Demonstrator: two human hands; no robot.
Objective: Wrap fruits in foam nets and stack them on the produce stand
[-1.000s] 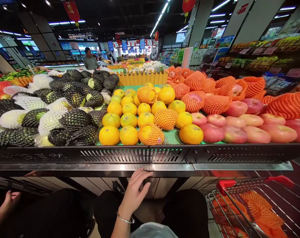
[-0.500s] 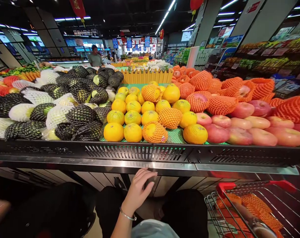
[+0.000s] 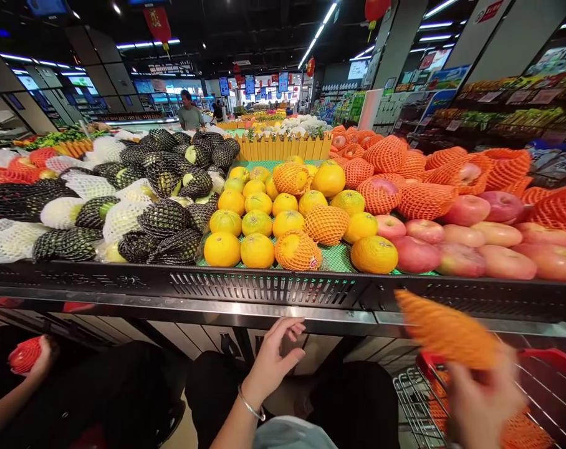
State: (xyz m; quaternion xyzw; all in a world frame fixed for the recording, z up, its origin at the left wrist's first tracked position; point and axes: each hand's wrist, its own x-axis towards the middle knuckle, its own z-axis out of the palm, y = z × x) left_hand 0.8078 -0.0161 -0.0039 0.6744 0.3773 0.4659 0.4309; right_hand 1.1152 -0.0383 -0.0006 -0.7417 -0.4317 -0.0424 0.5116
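My left hand (image 3: 271,362) is low in the middle, a thin bracelet on its wrist. Its fingers are spread and rest against the steel lip (image 3: 311,312) of the fruit stand, holding nothing. My right hand (image 3: 479,399), blurred by motion, is at the lower right and holds an orange foam net (image 3: 444,330) above the wire shopping cart (image 3: 418,405). Just beyond the stand's black rim lie oranges (image 3: 257,249), some in orange nets, with bare and netted apples (image 3: 460,259) to their right.
Another person's hand (image 3: 42,362) at the far left holds a red-netted fruit (image 3: 25,354). Black- and white-netted fruit (image 3: 164,218) fills the stand's left part. A yellow fence (image 3: 283,148) closes the back. A person (image 3: 189,115) stands far off. Shelves line the right.
My right hand has come up into view at the lower right with an orange foam net. The other person's hand at the left now holds a red-netted fruit. My left hand has barely moved.
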